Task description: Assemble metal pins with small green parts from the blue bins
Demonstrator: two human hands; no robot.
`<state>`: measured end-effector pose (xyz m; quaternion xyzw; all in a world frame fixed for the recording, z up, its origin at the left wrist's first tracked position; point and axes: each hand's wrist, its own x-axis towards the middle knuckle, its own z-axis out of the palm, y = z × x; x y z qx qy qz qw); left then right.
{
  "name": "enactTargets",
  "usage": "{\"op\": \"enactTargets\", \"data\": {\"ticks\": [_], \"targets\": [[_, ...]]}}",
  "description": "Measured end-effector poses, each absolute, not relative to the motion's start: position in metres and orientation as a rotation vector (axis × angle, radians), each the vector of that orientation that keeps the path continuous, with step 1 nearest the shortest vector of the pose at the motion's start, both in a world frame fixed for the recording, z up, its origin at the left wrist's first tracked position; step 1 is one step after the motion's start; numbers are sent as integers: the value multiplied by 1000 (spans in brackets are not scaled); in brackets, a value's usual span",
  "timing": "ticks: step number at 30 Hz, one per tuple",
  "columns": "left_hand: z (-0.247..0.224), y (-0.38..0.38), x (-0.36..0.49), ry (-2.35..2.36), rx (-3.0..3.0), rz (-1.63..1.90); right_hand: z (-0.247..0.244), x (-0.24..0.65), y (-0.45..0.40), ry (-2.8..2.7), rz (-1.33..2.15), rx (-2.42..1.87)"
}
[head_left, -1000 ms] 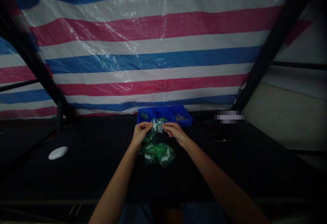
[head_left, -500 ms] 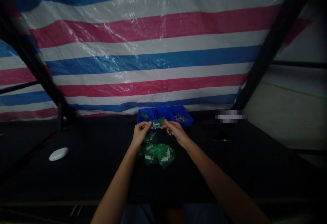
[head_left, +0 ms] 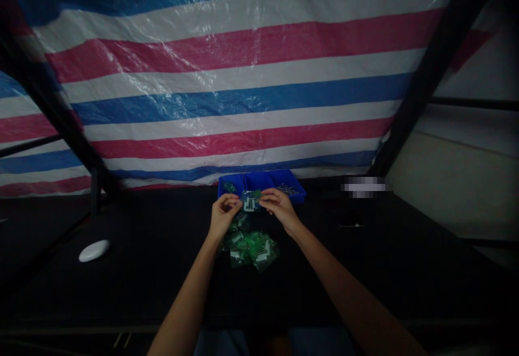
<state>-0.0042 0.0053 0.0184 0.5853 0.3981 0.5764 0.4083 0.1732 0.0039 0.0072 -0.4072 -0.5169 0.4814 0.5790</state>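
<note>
Between my two hands is a small clear plastic bag (head_left: 250, 202) with a green top edge and pale and dark small parts inside. My left hand (head_left: 224, 214) pinches its left side between thumb and fingers. On the other side, my right hand (head_left: 280, 209) grips the upper right corner of the bag. Just behind it stands a blue divided tray (head_left: 256, 180); metal pieces (head_left: 287, 189) lie in its right compartment and a small greenish bag (head_left: 230, 188) in the left one. Below my hands, several similar green-edged bags (head_left: 253, 248) lie heaped on the black table.
A white, mouse-shaped object (head_left: 94, 251) lies on the black table (head_left: 154, 285) at the left. To the right is a dark flat object (head_left: 351, 221), perhaps a phone. A striped plastic sheet (head_left: 243, 96) hangs behind, between dark frame posts (head_left: 421, 80).
The held bag has been turned more upright and flat toward me, showing its contents. My right fingers have closed in more on its corner. The view has tilted very slightly upward.
</note>
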Motion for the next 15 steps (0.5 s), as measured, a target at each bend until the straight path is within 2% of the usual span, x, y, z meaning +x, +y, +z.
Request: {"op": "enactTargets", "data": {"ticks": [9, 15], "targets": [[12, 7, -3, 1054, 1388, 1383, -1, 172, 6, -1156, 1183, -998], [12, 5, -4, 1177, 1606, 1398, -4, 171, 6, -1205, 1128, -1012]]}}
